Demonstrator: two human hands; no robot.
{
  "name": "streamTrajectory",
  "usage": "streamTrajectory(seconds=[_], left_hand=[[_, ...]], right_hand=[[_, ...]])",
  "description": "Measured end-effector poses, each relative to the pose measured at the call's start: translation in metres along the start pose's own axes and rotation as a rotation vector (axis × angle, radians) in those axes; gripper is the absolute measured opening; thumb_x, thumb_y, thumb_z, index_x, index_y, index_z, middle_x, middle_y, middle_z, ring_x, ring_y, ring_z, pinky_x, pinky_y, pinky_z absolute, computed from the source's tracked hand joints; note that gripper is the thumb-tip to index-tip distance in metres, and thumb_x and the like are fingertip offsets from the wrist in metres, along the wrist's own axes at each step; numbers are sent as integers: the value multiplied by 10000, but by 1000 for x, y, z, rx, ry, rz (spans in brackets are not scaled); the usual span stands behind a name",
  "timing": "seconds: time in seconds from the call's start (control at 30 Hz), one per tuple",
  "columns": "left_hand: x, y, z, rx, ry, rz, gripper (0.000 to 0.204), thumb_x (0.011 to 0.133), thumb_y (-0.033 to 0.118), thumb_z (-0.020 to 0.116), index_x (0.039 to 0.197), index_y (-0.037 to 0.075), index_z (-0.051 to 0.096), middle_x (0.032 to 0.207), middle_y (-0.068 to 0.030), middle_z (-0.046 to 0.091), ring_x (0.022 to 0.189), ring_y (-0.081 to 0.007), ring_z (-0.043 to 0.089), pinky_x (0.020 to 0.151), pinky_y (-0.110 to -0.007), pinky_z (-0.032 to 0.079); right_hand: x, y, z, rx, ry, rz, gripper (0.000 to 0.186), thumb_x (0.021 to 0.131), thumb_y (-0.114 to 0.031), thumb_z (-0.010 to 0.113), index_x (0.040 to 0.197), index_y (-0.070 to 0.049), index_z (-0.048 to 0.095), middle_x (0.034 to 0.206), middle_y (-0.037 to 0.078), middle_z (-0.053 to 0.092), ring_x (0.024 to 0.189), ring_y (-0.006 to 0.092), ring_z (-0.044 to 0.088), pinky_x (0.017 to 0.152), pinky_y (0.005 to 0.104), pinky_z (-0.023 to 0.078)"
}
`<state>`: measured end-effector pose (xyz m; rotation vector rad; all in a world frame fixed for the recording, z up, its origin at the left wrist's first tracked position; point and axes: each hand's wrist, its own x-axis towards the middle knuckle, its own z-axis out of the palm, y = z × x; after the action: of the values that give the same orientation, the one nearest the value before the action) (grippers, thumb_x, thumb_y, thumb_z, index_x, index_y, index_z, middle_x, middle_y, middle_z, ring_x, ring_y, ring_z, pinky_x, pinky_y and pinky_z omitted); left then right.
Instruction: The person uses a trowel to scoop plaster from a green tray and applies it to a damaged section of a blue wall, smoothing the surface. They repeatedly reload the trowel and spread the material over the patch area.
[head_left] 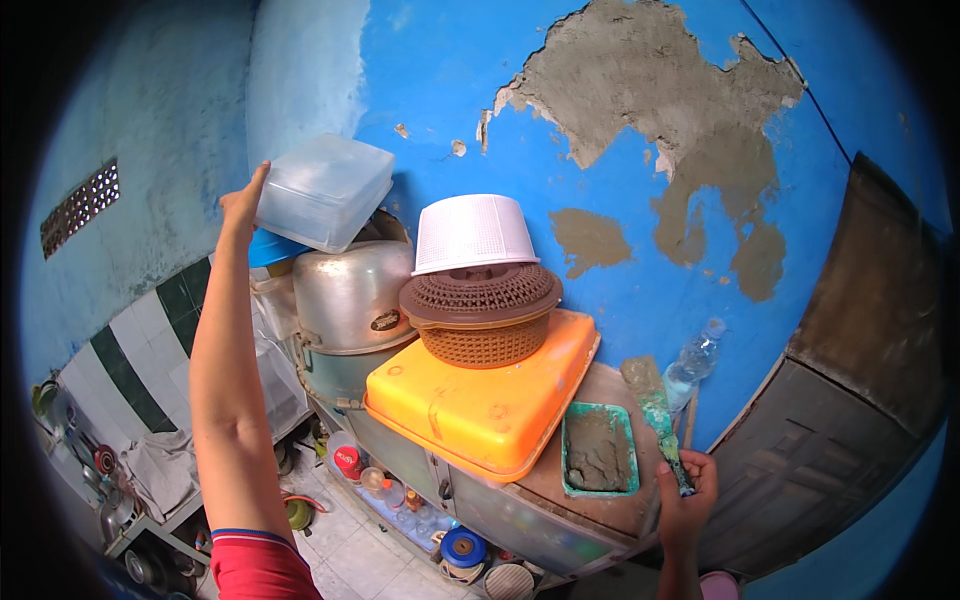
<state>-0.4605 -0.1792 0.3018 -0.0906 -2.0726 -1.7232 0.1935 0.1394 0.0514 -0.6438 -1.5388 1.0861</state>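
My left hand reaches up at the far left and grips the side of a clear plastic container, its thumb up and its other fingers mostly hidden. The container sits tilted above a large metal pot and a blue item. Low on the right, my right hand is closed around the handle of a putty knife. Its blade is smeared with grey mortar and points up and away. Left of the knife lies a green rectangular tub with wet grey mortar inside.
An upturned orange basin carries a brown lidded basket and a white basket. A plastic bottle stands by the blue wall, which has bare patches. A dark door is at right; jars crowd a low shelf.
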Motion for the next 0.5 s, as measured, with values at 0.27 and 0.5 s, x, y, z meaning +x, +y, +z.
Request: streamTrajectory(seconds=[0.27, 0.5], left_hand=[[48, 0, -9, -44, 103, -4, 1480, 624, 733, 859, 1427, -294, 158, 1349, -373, 534, 1147, -402, 643, 962, -458, 533], [42, 35, -20, -178, 53, 109, 1219, 679, 691, 842, 1324, -269, 455, 1336, -318, 586, 1202, -354, 628, 1034, -449, 493]], right_hand=[[0, -10, 1, 20, -14, 39, 250, 926, 14, 708, 1125, 6, 556, 973, 28, 623, 834, 53, 549, 724, 208, 448], [0, -6, 1, -5, 7, 66, 258, 936, 5, 698, 1142, -1, 542, 971, 26, 608, 823, 52, 538, 710, 213, 443]])
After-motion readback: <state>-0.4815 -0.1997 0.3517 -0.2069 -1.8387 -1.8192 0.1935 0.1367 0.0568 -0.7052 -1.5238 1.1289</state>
